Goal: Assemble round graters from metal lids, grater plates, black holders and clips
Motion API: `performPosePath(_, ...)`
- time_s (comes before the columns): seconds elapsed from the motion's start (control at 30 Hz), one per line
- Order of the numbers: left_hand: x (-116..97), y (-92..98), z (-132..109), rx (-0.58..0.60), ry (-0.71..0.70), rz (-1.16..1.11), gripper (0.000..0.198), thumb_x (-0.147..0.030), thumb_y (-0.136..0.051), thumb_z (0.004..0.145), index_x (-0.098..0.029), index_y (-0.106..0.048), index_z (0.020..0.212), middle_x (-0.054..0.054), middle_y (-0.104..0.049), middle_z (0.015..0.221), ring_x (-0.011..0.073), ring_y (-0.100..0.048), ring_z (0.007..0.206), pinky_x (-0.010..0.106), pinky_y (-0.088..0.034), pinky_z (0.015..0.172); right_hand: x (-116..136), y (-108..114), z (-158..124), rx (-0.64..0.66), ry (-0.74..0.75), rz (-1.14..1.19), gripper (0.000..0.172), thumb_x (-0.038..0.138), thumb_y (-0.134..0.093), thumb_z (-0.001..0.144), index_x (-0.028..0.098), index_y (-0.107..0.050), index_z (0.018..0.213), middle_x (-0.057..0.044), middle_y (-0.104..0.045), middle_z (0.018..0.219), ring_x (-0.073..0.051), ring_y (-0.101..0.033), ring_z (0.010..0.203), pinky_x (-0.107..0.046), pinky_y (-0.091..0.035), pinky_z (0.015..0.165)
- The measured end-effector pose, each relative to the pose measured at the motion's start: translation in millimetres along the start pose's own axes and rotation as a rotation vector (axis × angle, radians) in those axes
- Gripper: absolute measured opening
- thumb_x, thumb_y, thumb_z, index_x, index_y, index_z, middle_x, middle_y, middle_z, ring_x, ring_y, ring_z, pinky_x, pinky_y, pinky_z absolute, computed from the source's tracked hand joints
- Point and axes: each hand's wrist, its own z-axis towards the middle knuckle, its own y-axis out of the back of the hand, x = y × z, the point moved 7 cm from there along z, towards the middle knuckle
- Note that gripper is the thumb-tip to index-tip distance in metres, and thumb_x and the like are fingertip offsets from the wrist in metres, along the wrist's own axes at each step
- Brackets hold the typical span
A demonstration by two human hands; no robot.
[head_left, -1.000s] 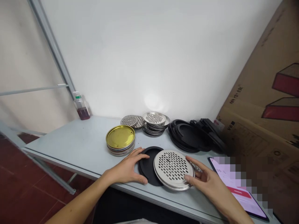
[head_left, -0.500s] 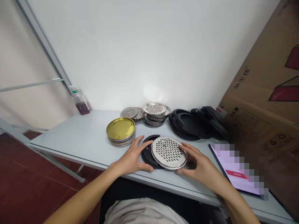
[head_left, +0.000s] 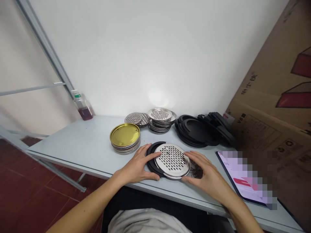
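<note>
the left hand (head_left: 136, 166) grips a black holder (head_left: 153, 166), the right hand (head_left: 208, 173) a perforated disc (head_left: 173, 158).

The 2 forearms are slanting forward and inward. The left hand (head_left: 139, 165) is curving palm inward, its index finger pointing right, its thumb standing apart. The right hand (head_left: 206, 173) is facing it, fingers bending together, thumb pointing left.

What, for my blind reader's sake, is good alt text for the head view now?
A person's left hand grips a round black piece, and the right hand the slotted metal disc overlapping it, on a pale table. Behind sit a gold-topped stack, metal grater discs and more black pieces; a lit screen lies to the right.
</note>
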Motion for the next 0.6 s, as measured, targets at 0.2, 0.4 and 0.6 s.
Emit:
performPosePath(0.2, 1, 0.4, 0, -0.037, 0.004, -0.009, 0.089, -0.067, -0.076, 0.068, -0.036, -0.046, 0.145, 0.011, -0.023, 0.162, 0.0376, -0.021, 0.149, 0.057, -0.027, 0.118, 2, -5, -2, -0.001, 0.039, -0.035, 0.070, 0.051, -0.075, 0.077, 0.027, -0.051, 0.139, -0.009, -0.059, 0.140, -0.033, -0.048, 0.135, -0.061, -0.025, 0.119)
performPosePath(0.4, 4, 2.0, -1, -0.020, 0.027, -0.041, 0.088, -0.064, -0.077, 0.070, -0.035, -0.044, 0.146, 0.010, -0.022, 0.163, 0.0361, -0.019, 0.150, 0.057, -0.024, 0.120, 6, -9, -2, -0.006, 0.055, -0.064, 0.069, 0.051, -0.071, 0.080, 0.027, -0.048, 0.140, -0.010, -0.058, 0.141, -0.033, -0.049, 0.135, -0.062, -0.020, 0.120)
performPosePath(0.6, 4, 4.7, -3, -0.035, 0.033, -0.099, 0.074, -0.054, -0.075, 0.077, -0.033, -0.050, 0.143, 0.009, -0.030, 0.159, 0.0328, -0.027, 0.148, 0.051, -0.026, 0.120, 17, -13, 0, -0.027, 0.088, -0.109, 0.069, 0.052, -0.071, 0.080, 0.025, -0.047, 0.139, -0.012, -0.058, 0.139, -0.032, -0.050, 0.132, -0.063, -0.020, 0.120)
